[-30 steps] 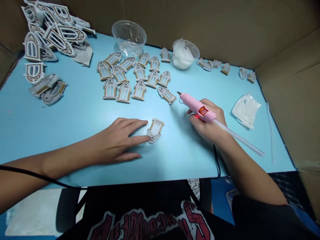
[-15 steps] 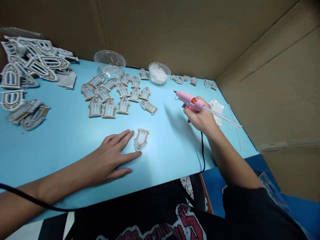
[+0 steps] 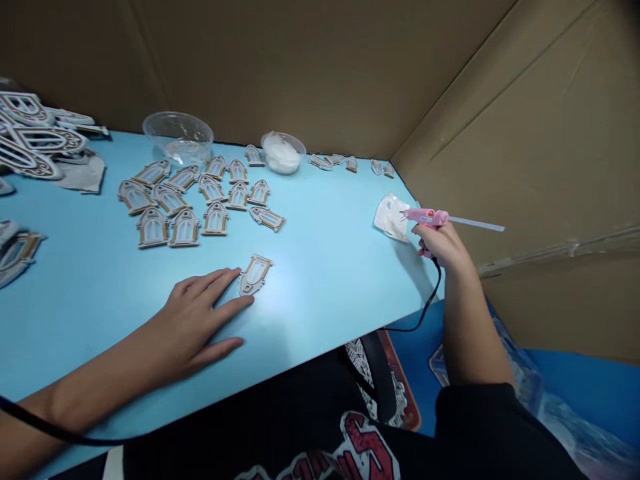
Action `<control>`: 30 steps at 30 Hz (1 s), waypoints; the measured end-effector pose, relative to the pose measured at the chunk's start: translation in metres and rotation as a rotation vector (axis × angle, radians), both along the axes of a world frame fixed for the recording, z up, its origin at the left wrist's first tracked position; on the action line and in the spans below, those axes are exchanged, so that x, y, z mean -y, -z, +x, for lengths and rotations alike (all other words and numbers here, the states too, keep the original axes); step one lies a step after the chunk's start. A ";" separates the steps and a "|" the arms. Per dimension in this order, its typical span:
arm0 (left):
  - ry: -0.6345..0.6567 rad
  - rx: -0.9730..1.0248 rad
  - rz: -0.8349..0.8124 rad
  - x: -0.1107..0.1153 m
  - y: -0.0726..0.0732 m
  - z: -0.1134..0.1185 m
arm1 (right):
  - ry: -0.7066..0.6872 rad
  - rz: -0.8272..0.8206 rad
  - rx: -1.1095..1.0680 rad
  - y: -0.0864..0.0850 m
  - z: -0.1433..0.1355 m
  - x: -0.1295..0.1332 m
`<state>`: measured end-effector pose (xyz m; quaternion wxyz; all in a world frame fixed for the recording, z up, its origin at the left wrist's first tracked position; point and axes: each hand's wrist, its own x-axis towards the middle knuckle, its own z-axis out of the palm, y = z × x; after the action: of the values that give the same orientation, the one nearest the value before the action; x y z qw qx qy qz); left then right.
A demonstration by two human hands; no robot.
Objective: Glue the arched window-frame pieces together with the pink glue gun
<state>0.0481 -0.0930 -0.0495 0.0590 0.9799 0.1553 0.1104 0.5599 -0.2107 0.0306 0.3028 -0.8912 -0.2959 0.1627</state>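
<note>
Arched window piece (image 3: 256, 275): lies flat on the pale blue surface (image 3: 320, 273), set apart from the others, arched end toward the wearer. Left hand (image 3: 200, 317) spread palm-down beside it, grasping nothing; two fingertips at or just beside the piece's edge, thumb well clear. Likely placed so to steady the piece while leaving its upper side uncovered; cannot tell whether any pressure is on it.

Right hand (image 3: 445, 245) closed around the handle of a pink glue gun (image 3: 425, 216), well away from the piece. Nozzle at the crumpled white scrap (image 3: 390, 217); contact uncertain. Probably held there to keep drips off the surface. Clear glue stick (image 3: 477, 224) juts from the rear, toward the cardboard wall (image 3: 545, 167); black cord (image 3: 425, 310) hangs below, clear of the pieces.

Similar windows (image 3: 185, 228) cluster beyond the left hand, mostly arch-end away, perhaps grouped for easy reach. Behind them, a clear tub (image 3: 156, 143) and a smaller one with white material (image 3: 281, 157). Larger frames (image 3: 37, 140) heaped far left.

Writing: red, pale-edged lettering (image 3: 370, 450) on the dark shirt, an S-like character at one end; remainder cut off, unreadable. No brand legible on the gun.
</note>
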 end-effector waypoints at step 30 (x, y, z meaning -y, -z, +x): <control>-0.121 -0.018 -0.015 0.004 -0.014 0.010 | -0.383 0.549 -0.509 0.011 -0.153 -0.049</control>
<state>0.0585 -0.0968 -0.0354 0.0580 0.9692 0.2158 0.1039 0.4065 -0.1617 0.0199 0.5567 -0.6378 -0.4042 0.3463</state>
